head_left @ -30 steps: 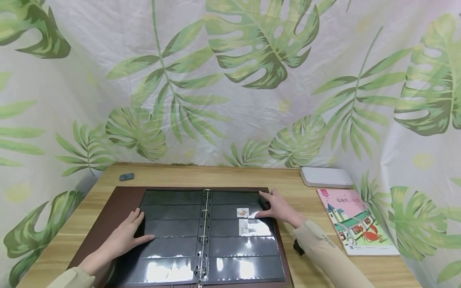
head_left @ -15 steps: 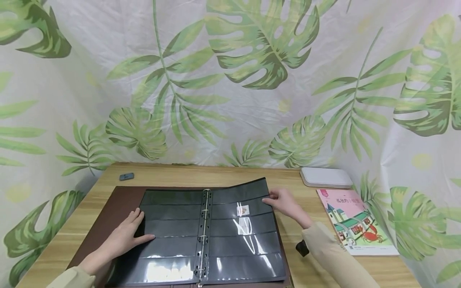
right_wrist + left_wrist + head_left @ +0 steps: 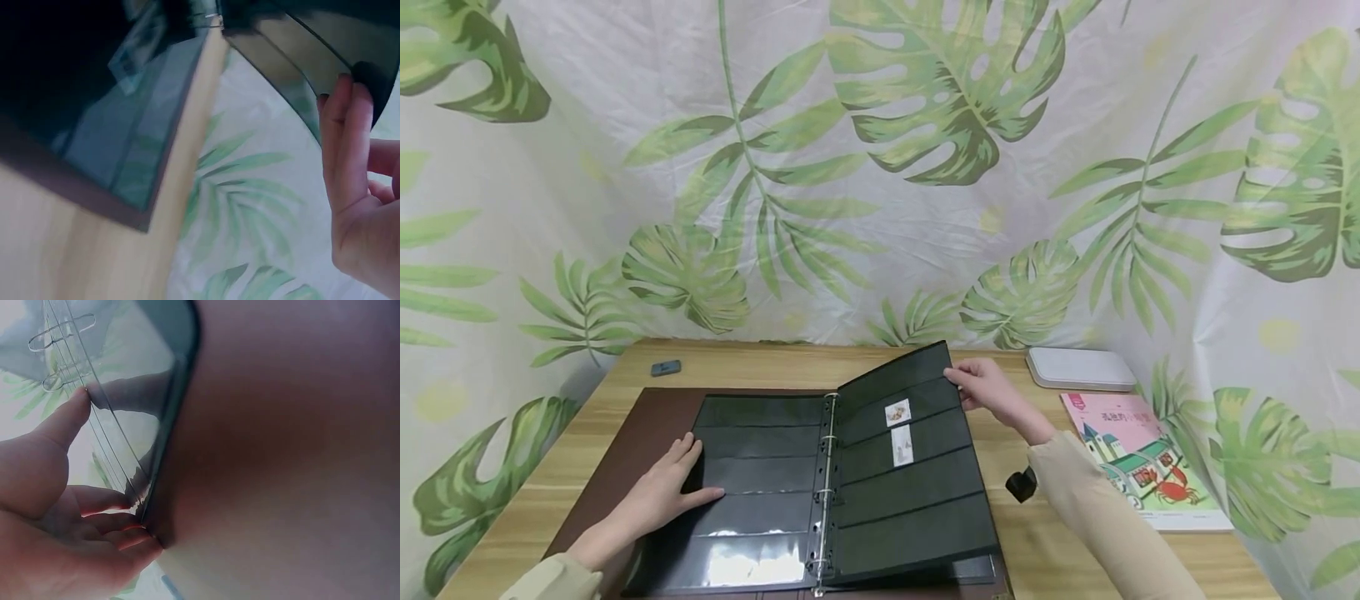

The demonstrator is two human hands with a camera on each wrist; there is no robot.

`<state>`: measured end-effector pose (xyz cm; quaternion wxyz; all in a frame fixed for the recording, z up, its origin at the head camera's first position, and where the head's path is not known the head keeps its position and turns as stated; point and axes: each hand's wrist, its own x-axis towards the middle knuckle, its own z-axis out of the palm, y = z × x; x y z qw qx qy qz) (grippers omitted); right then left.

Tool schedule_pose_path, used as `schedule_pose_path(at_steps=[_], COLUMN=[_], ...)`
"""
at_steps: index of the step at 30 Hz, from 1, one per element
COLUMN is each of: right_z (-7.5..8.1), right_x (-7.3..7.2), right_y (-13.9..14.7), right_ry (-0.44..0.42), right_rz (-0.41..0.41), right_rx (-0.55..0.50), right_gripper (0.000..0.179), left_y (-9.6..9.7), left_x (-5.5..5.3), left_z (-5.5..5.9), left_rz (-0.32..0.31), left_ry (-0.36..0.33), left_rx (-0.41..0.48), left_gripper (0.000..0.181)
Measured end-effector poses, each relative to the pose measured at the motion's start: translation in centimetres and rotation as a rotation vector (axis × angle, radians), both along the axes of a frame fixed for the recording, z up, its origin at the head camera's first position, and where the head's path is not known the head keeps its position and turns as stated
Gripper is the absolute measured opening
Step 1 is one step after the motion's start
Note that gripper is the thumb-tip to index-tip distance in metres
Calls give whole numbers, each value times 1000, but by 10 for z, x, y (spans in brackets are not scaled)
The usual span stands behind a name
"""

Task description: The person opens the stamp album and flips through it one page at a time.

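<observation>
A ring-bound stamp album with a dark brown cover (image 3: 613, 467) lies spread on the wooden table. My right hand (image 3: 988, 392) pinches the outer edge of the black right-hand pocket page (image 3: 910, 500), which is raised and tilted. Two stamps sit in that page's pockets: a small colourful stamp (image 3: 897, 412) and, just below, a paler stamp (image 3: 902, 447). In the right wrist view, the fingers (image 3: 350, 144) lie against the lifted sheet. My left hand (image 3: 658, 490) rests with fingers spread on the outer edge of the glossy left page (image 3: 760, 475).
Metal rings (image 3: 825, 497) run down the album's spine. At the back left lies a small dark grey object (image 3: 666, 367). A white case (image 3: 1081, 369) and a picture book (image 3: 1150, 467) with a crab on its cover are on the right. A small black object (image 3: 1021, 484) shows beside my right sleeve.
My right hand has taken the right page's outer edge and raised it up and slightly leftward, baring part of a sheet beneath. The left hand has stayed put.
</observation>
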<state>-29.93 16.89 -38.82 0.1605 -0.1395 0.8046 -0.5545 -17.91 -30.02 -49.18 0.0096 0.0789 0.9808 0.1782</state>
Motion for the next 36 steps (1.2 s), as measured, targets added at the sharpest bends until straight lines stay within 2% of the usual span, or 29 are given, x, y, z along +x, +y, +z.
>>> schedule_pose_path(at_steps=[2, 7, 12, 16, 18, 21, 27, 29, 34, 36], right_z=[8, 23, 32, 36, 39, 43, 54, 56, 58, 57], right_x=[-2, -5, -4, -2, -2, -2, -1, 0, 1, 1], right_y=[-4, -14, -26, -37, -42, -51, -71, -76, -88, -92], right_ry=[-22, -33, -70, -91, -90, -75, -76, -77, -69, -63], right_rz=[-4, -4, 83, 138, 150, 159, 149, 146, 147, 144], right_rx=[-37, -53, -147, -213, -227, -229, -218, -221, -240, -238], right_gripper=[29, 35, 24, 29, 32, 30, 22, 22, 25, 30], left_y=[0, 0, -2, -2, 1, 15, 64, 82, 126, 139], left_x=[0, 0, 0, -3, -7, -13, -21, -22, -25, -26], left_z=[-1, -1, 1, 12, 24, 48, 103, 118, 148, 156], left_rz=[-2, -7, -27, -56, -68, -86, -145, -178, -263, -272], left_ry=[5, 13, 12, 9, 9, 12, 20, 43, 65, 37], left_rx=[5, 15, 15, 20, 36, 81, 192, 219, 262, 281], left_gripper=[94, 93, 93, 90, 88, 85, 82, 78, 75, 78])
